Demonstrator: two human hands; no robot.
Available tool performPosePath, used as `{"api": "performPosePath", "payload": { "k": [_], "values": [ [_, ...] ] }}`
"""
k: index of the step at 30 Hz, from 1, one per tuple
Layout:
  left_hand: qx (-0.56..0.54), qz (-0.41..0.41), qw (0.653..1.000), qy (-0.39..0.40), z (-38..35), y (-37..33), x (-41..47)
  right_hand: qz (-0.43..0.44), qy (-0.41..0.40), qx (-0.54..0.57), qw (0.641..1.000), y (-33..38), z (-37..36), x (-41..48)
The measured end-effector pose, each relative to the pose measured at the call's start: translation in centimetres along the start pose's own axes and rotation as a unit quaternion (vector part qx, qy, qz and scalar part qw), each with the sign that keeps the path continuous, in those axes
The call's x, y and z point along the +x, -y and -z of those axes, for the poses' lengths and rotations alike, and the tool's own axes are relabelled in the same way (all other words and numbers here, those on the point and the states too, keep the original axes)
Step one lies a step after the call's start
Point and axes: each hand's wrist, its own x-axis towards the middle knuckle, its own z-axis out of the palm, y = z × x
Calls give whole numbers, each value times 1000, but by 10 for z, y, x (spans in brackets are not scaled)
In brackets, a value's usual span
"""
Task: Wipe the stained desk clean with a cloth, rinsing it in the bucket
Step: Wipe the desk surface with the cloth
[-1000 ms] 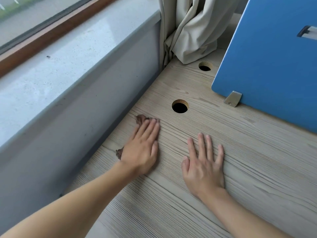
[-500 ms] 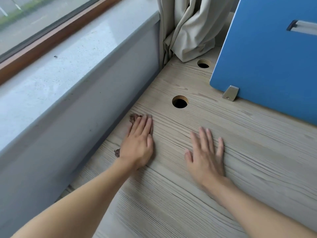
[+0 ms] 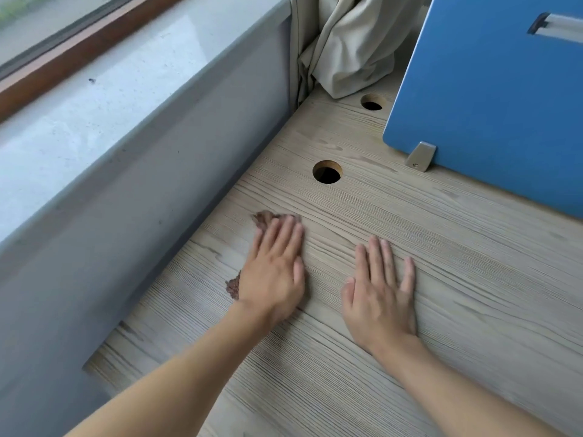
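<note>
Wiping in progress. Left hand (image 3: 274, 272), fingers straight, pressed the brown cloth (image 3: 263, 217) flat on the desk (image 3: 457, 279) near its left edge; right hand (image 3: 378, 298) lay flat, holding nothing. No stain showed; bucket out of view, rinsing judged outstanding.

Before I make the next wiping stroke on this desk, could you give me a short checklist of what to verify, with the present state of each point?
1. The left hand covers the cloth: ok, it presses flat, only brown edges show.
2. The right hand braces: ok, flat on the bare desk, apart from the cloth.
3. Path ahead: ok, the cable hole is beyond the cloth, not touching; steer around it.
4. Stains remaining: cannot tell, none stands out in the wood grain.
5. The bucket nearby: cannot tell, not in view.
</note>
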Motion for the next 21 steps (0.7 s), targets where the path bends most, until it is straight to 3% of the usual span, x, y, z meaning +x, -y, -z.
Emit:
{"api": "performPosePath", "payload": {
  "k": [3, 5, 8, 13, 18, 21],
  "values": [
    [-10, -114, 992, 51, 2, 6, -18, 4, 0, 0, 1000, -1, 1, 0],
    [-13, -69, 997, 25, 5, 31, -4, 7, -3, -4, 1000, -2, 1, 0],
    [5, 85, 996, -15, 9, 47, 9, 7, 1, -7, 1000, -1, 0, 0],
    [-6, -14, 1000, 26, 8, 33, -14, 0, 15, -9, 1000, 1, 2, 1],
    [-9, 153, 988, -22, 16, 80, 7, 69, -5, -2, 998, -2, 2, -22],
    [10, 104, 994, -23, 10, 62, -7, 71, -12, 5, 997, -2, 0, -25]
  ]
}}
